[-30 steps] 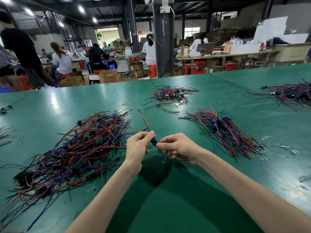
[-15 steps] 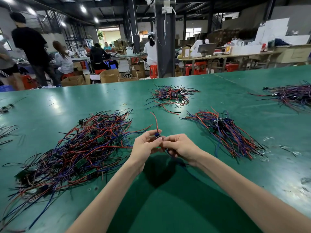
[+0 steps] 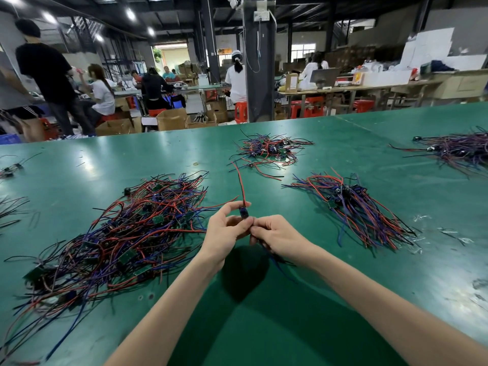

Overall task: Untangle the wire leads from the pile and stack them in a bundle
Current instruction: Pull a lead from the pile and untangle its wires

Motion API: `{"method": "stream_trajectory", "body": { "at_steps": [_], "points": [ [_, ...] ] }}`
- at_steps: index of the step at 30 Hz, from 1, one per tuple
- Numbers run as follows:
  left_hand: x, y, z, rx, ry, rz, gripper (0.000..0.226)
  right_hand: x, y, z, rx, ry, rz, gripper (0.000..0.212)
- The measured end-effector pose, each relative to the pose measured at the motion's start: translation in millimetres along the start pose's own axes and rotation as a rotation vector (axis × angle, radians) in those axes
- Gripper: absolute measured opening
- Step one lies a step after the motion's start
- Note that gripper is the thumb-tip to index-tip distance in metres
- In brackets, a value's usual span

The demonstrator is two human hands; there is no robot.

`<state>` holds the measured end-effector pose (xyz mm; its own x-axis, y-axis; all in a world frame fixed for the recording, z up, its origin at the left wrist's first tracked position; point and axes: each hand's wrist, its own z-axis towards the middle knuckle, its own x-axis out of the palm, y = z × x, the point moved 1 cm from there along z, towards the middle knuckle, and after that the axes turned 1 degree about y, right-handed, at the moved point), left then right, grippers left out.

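A big tangled pile of red, blue and black wire leads (image 3: 126,233) with small green boards lies on the green table (image 3: 264,326) to my left. A tidier bundle of leads (image 3: 353,207) lies to my right. Between them, my left hand (image 3: 227,228) pinches one wire lead (image 3: 241,190) at its small dark component, its red wire standing up and away from me. My right hand (image 3: 277,237) pinches the same lead just below, with dark wires trailing under the palm.
A smaller heap of leads (image 3: 266,151) lies further back in the middle, and another heap (image 3: 459,151) at the far right. Stray leads (image 3: 10,170) sit at the left edge. People work at benches beyond the table's far edge.
The red wire of the held lead has swung from leaning left to standing nearly upright. My two hands have drawn close together, fingertips almost touching.
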<state>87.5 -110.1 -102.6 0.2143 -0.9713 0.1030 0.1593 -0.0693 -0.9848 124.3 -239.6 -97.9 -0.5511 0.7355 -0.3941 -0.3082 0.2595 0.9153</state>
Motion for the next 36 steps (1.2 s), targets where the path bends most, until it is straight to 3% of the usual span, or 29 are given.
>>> {"method": "stream_trajectory", "body": {
  "at_steps": [12, 18, 25, 36],
  "points": [
    [-2, 0, 0, 0.02, -0.109, -0.046, 0.023, 3, 6, -3, 0.07, -0.007, 0.116, 0.034],
    [-3, -1, 2, 0.001, -0.119, -0.077, 0.022, 1, 12, -2, 0.098, -0.017, 0.249, 0.02],
    [0, -5, -2, 0.014, -0.111, -0.068, 0.022, -1, 6, 1, 0.12, -0.058, 0.159, 0.024],
    [4, -12, -3, 0.111, -0.262, -0.008, 0.024, 0, 6, 5, 0.134, -0.034, 0.214, 0.031]
  ]
}}
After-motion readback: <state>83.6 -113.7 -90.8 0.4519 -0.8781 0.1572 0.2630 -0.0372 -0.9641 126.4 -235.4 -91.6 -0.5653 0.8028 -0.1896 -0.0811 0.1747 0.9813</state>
